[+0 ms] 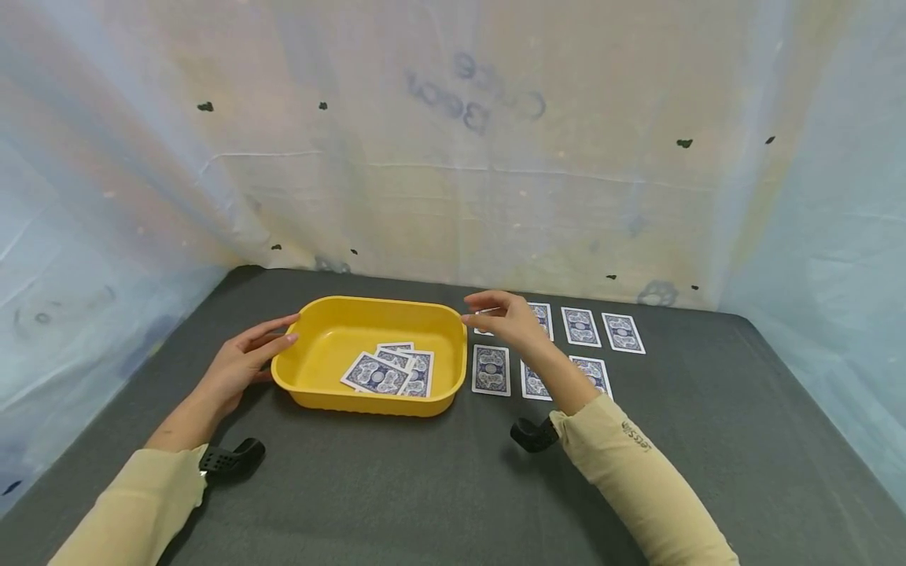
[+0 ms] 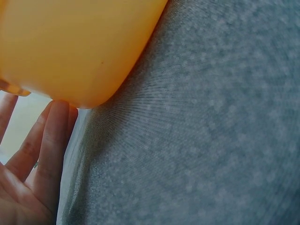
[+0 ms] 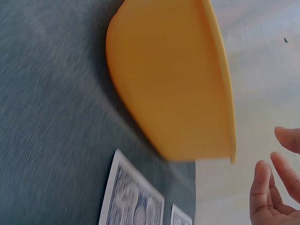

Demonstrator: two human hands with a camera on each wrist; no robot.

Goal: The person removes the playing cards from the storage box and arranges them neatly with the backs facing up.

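Observation:
A yellow plastic tub point(image 1: 368, 401) stands on the dark cloth, with several blue-backed playing cards point(image 1: 378, 375) overlapping inside it. Against the tub's left end, my left hand point(image 1: 244, 362) touches the wall and rim with its fingers extended; the left wrist view shows fingertips point(image 2: 58, 110) meeting the tub's outer side. My right hand point(image 1: 513, 321) hovers by the right end of the rim, holding nothing, its fingers loosely bent. The right wrist view has that hand point(image 3: 276, 187) apart from the tub wall point(image 3: 173, 84). It partly covers some cards in the head view.
Right of the tub, several blue-backed cards lie face down in two rows, among them a near card point(image 1: 491, 369) and a far-right card point(image 1: 624, 333). Pale plastic sheeting point(image 1: 453, 212) hangs behind the table point(image 1: 396, 487) and along both sides.

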